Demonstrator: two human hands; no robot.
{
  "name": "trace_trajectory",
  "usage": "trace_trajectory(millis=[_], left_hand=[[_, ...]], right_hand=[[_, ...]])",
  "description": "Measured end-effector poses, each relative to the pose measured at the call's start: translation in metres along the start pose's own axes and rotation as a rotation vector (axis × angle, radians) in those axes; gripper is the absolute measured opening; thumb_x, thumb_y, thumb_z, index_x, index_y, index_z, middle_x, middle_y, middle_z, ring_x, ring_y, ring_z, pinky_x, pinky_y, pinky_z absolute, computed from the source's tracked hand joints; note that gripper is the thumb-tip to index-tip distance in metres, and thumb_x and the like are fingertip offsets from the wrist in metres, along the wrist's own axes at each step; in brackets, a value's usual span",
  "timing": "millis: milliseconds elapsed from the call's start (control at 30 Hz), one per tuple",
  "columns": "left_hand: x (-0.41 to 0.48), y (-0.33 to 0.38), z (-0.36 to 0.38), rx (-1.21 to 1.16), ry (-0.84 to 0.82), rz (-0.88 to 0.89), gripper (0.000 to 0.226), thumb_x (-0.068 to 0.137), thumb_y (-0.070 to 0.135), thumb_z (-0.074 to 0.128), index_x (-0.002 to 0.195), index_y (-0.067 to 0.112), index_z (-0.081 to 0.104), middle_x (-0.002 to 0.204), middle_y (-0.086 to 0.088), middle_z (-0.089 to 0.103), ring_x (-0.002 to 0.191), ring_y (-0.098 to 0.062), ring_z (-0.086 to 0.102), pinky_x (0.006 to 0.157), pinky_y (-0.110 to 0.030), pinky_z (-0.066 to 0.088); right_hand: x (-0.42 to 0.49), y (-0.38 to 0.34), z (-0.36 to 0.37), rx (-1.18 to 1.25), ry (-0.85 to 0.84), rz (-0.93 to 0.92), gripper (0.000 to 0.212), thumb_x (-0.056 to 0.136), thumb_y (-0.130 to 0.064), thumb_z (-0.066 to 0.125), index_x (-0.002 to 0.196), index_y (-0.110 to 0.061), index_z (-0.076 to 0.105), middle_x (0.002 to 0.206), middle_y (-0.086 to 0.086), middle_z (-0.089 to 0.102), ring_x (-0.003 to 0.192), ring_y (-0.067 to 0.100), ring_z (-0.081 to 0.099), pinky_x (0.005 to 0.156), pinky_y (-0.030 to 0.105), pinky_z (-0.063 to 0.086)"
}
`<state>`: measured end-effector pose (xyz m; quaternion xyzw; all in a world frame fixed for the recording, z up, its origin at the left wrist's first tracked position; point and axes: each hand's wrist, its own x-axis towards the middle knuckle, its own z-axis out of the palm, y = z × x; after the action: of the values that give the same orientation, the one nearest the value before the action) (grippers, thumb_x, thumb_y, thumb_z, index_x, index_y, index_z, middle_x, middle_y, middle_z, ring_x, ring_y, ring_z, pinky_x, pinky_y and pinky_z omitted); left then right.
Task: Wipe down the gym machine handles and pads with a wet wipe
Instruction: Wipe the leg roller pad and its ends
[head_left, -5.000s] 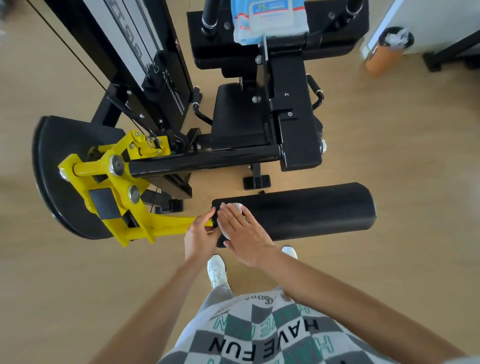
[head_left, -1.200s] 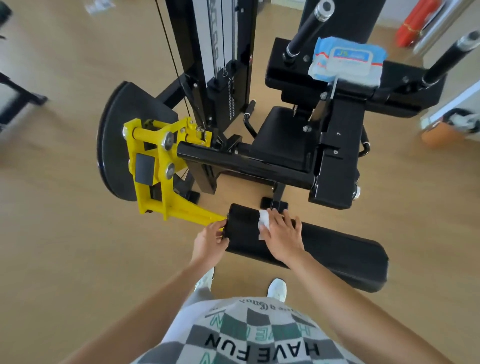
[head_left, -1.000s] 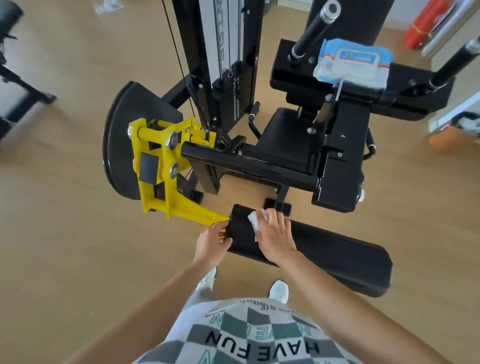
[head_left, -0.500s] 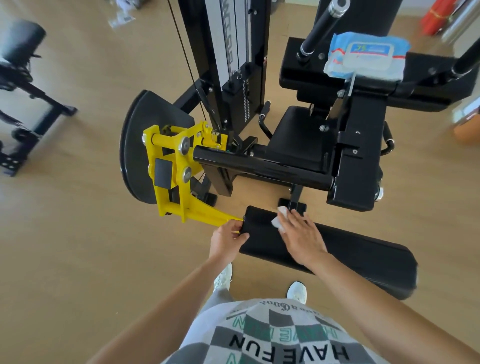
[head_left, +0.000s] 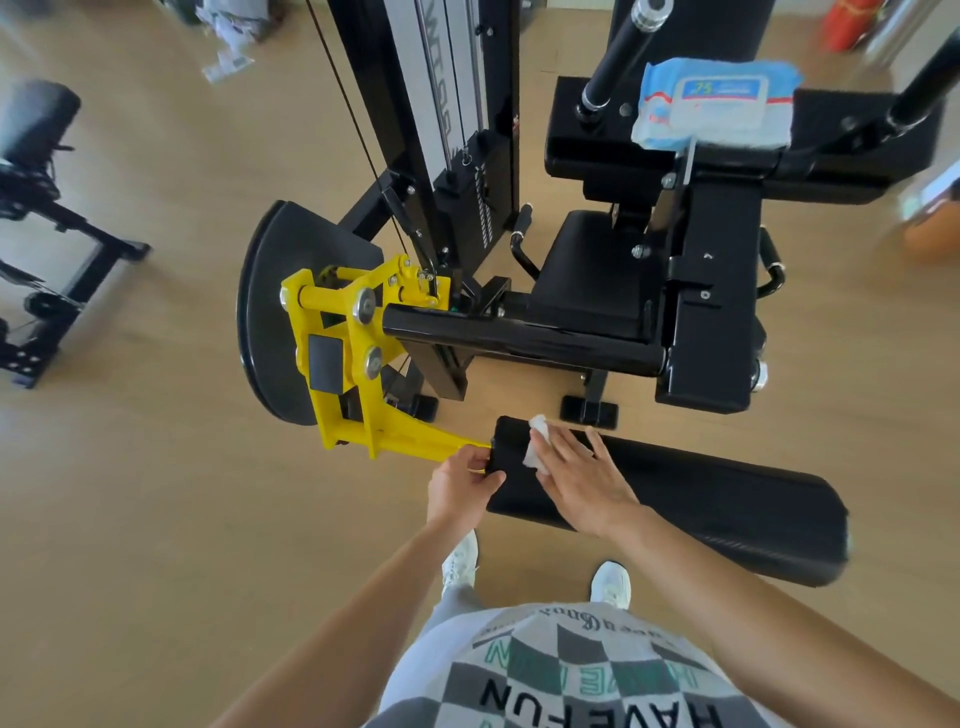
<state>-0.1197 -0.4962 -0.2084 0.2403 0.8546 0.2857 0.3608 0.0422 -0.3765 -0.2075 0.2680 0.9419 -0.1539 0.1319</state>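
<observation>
Right grip (head_left: 582, 478) lies flat, fingers spread, pressing the wipe (head_left: 537, 447) onto the left end of the roller pad (head_left: 701, 499), lower centre of frame. Left grip (head_left: 462, 483) curls round that end, steadying it. Pad-wiping step, I reckon; next calls for a sweep rightward along it.

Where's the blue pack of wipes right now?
In the head view, the wipes pack lies upper right on the machine's black top pad, just right of a black handle bar.
</observation>
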Motion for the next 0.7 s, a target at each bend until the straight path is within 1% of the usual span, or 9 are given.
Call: trace_trajectory(millis=[133, 233, 300, 367, 467, 500, 567, 633, 700], left_hand=[[0.0, -0.002, -0.001, -0.014, -0.012, -0.001, 0.028, 0.09, 0.025, 0.077, 0.116, 0.02, 0.068, 0.1, 0.012, 0.069, 0.082, 0.001, 0.066, 0.07, -0.017, 0.053], [-0.001, -0.002, -0.001, -0.012, -0.014, 0.005, 0.026, 0.091, 0.024, 0.077, 0.115, 0.02, 0.067, 0.103, 0.009, 0.071, 0.082, 0.002, 0.066, 0.068, -0.013, 0.05], [-0.002, -0.002, -0.001, -0.002, -0.01, 0.012, 0.026, 0.091, 0.023, 0.076, 0.114, 0.019, 0.067, 0.102, 0.009, 0.07, 0.081, 0.0, 0.066, 0.065, -0.011, 0.048], [-0.005, -0.003, 0.0, 0.016, 0.002, 0.017, 0.025, 0.09, 0.022, 0.077, 0.112, 0.017, 0.067, 0.099, 0.009, 0.07, 0.08, -0.002, 0.066, 0.068, -0.014, 0.05], [-0.01, -0.01, 0.003, 0.06, 0.018, -0.001, 0.025, 0.086, 0.023, 0.079, 0.108, 0.016, 0.069, 0.099, 0.006, 0.073, 0.079, -0.007, 0.068, 0.08, -0.028, 0.057], [-0.011, -0.012, 0.003, 0.077, 0.015, -0.005, 0.025, 0.085, 0.023, 0.08, 0.107, 0.017, 0.068, 0.1, 0.004, 0.075, 0.08, -0.008, 0.068, 0.08, -0.029, 0.056], [-0.012, -0.014, 0.001, 0.096, -0.001, -0.012, 0.023, 0.084, 0.025, 0.08, 0.102, 0.018, 0.067, 0.1, 0.003, 0.075, 0.081, -0.01, 0.069, 0.074, -0.026, 0.053], [-0.012, -0.011, -0.001, 0.12, -0.008, -0.022, 0.024, 0.085, 0.033, 0.079, 0.101, 0.021, 0.066, 0.099, 0.005, 0.074, 0.087, -0.014, 0.069, 0.071, -0.027, 0.049], [-0.013, -0.006, 0.0, 0.171, 0.024, 0.008, 0.038, 0.085, 0.041, 0.078, 0.115, 0.023, 0.063, 0.107, 0.008, 0.07, 0.097, -0.016, 0.065, 0.077, -0.031, 0.052]], right_hand=[[-0.018, 0.036, 0.0, 0.012, 0.015, 0.173, 0.059, 0.11, -0.036, 0.027, 0.162, -0.017, 0.007, 0.168, 0.005, 0.02, 0.157, 0.02, 0.011, 0.127, 0.05, 0.002], [-0.027, 0.055, 0.003, 0.004, 0.021, 0.286, 0.054, 0.109, -0.037, 0.028, 0.159, -0.018, 0.019, 0.164, 0.005, 0.031, 0.155, 0.022, 0.019, 0.125, 0.052, 0.008], [-0.028, 0.052, 0.004, 0.022, 0.055, 0.316, 0.052, 0.108, -0.035, 0.035, 0.156, -0.019, 0.025, 0.162, 0.005, 0.033, 0.154, 0.024, 0.023, 0.125, 0.053, 0.013], [-0.025, 0.034, 0.003, 0.092, 0.105, 0.29, 0.053, 0.105, -0.03, 0.045, 0.155, -0.02, 0.028, 0.163, 0.005, 0.029, 0.153, 0.025, 0.023, 0.125, 0.053, 0.015], [-0.02, 0.0, 0.004, 0.164, 0.123, 0.188, 0.063, 0.102, -0.02, 0.053, 0.158, -0.019, 0.023, 0.167, 0.005, 0.015, 0.156, 0.026, 0.013, 0.126, 0.051, 0.006], [-0.019, -0.008, 0.007, 0.162, 0.12, 0.151, 0.065, 0.102, -0.018, 0.052, 0.159, -0.018, 0.02, 0.168, 0.005, 0.01, 0.157, 0.026, 0.007, 0.125, 0.05, 0.002], [-0.02, -0.015, 0.016, 0.131, 0.11, 0.102, 0.067, 0.104, -0.02, 0.05, 0.161, -0.018, 0.013, 0.17, 0.005, 0.002, 0.158, 0.025, -0.002, 0.123, 0.048, -0.004], [-0.026, -0.009, 0.024, 0.077, 0.111, 0.098, 0.07, 0.105, -0.022, 0.05, 0.162, -0.019, 0.01, 0.171, 0.005, 0.001, 0.158, 0.022, -0.003, 0.123, 0.049, -0.006], [-0.037, 0.002, 0.026, 0.047, 0.132, 0.153, 0.075, 0.102, -0.021, 0.055, 0.162, -0.018, 0.011, 0.171, 0.006, 0.009, 0.158, 0.021, 0.003, 0.125, 0.051, -0.004]])
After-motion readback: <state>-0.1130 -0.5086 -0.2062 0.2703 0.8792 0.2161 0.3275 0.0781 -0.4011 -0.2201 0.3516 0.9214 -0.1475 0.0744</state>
